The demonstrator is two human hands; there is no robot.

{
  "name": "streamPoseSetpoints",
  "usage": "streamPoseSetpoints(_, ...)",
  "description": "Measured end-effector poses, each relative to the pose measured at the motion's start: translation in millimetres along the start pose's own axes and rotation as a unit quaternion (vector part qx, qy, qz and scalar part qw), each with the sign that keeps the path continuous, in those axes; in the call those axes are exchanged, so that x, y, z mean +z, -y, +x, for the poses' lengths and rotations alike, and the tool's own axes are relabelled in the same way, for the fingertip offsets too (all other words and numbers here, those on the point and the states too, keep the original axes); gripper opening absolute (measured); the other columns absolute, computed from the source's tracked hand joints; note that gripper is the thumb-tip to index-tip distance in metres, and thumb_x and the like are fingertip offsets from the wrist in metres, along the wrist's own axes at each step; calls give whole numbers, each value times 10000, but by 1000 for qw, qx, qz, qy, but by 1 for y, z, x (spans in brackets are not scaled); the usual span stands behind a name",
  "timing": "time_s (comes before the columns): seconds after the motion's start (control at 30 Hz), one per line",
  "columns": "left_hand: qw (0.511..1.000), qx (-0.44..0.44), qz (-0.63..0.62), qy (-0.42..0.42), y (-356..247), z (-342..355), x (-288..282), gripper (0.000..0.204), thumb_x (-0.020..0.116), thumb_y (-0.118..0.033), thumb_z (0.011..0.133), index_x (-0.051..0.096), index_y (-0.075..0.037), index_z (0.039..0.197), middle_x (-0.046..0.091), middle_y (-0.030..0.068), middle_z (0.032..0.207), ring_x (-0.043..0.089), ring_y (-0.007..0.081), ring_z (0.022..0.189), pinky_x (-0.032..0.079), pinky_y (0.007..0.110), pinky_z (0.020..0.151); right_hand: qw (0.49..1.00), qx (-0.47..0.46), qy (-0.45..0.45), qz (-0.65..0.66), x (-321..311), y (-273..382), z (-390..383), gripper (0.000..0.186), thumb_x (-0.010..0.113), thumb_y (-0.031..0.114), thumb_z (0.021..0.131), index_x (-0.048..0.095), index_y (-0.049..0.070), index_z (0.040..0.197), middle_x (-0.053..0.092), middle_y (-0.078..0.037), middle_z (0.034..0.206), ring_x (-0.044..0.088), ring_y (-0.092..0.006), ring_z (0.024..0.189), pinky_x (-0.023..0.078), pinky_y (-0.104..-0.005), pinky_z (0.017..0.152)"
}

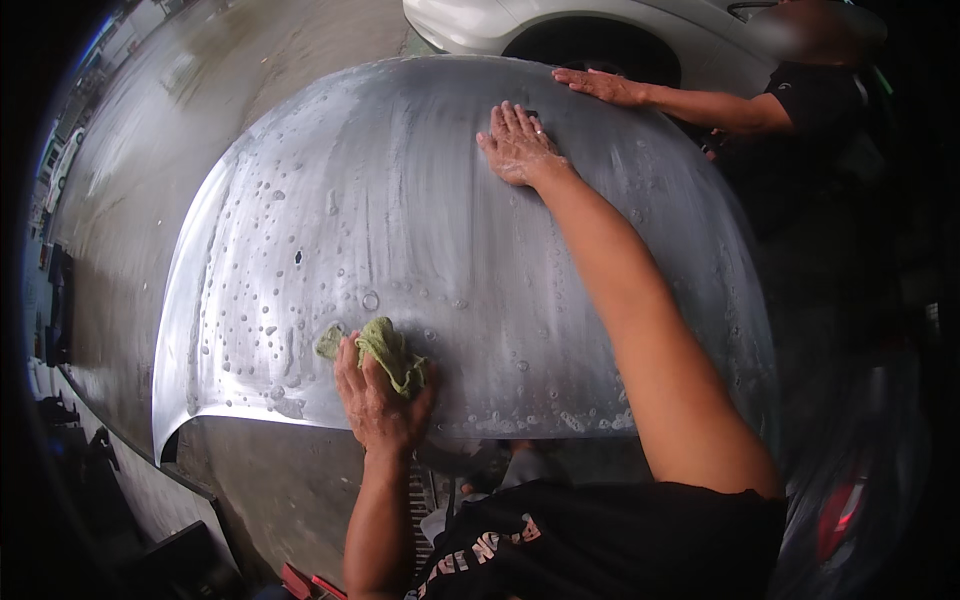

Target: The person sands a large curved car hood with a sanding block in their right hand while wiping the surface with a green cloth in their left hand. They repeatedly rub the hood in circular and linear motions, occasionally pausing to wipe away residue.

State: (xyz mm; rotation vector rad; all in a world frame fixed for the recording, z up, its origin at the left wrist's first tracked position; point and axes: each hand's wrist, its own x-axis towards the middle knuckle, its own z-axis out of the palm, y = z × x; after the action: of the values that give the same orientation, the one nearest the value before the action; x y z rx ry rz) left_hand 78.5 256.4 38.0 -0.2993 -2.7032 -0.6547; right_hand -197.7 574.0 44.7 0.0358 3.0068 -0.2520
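Observation:
A large curved metal hood panel (250,300), dull silver with wet streaks and scattered drops, fills the middle of my view. My left hand (385,390) grips a crumpled olive-green cloth (390,350) on the panel near its lower edge. Higher up, right of centre, my right hand (520,150) lies flat on the panel with fingers stretched out. A small dark thing (532,114) shows just behind its fingertips, mostly hidden and too small to make out.
A co-worker in a dark shirt (800,105) stands at the upper right, one hand (605,87) on the panel's far edge. A white car (460,25) is behind. Wet concrete floor (130,170) surrounds the left side, with a red object (305,580) at bottom and dark items along the left.

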Motion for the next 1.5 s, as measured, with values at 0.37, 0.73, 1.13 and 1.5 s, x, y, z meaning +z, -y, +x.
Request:
streamPoseSetpoints(0.37,1000,-5,16,-15,1,0,12,762,860,-360,783,501,-26,1365,482,263,1482,445,505,1401,359,618,1169,982,-155,88,-61,21,-7,-258,762,252,505,1125,53,31,1687,34,-152,1773,-7,-317,1641,51,-487,1341)
streamPoseSetpoints(0.73,1000,-8,21,3,2,-2,-5,770,872,-341,763,521,-32,1375,518,270,1447,500,491,1358,400,616,1130,998,62,-3,10,-14,-79,85,768,198,546,1104,136,48,1686,84,-153,1773,61,-332,1638,66,-467,1338)
streamPoseSetpoints(1.13,1000,-13,23,-4,-6,7,10,751,856,-308,774,512,-29,1380,493,273,1476,474,496,1378,373,597,1148,992,-102,66,-45,21,-47,-282,764,270,489,1123,46,23,1685,25,-183,1767,-9,-356,1635,45,-496,1341)
streamPoseSetpoints(1.5,1000,-5,30,3,2,-1,0,733,852,-327,789,513,-13,1357,512,288,1439,495,509,1353,403,615,1116,998,66,-1,12,-14,-114,64,731,193,505,1109,145,58,1686,113,-156,1769,76,-340,1636,67,-475,1337)
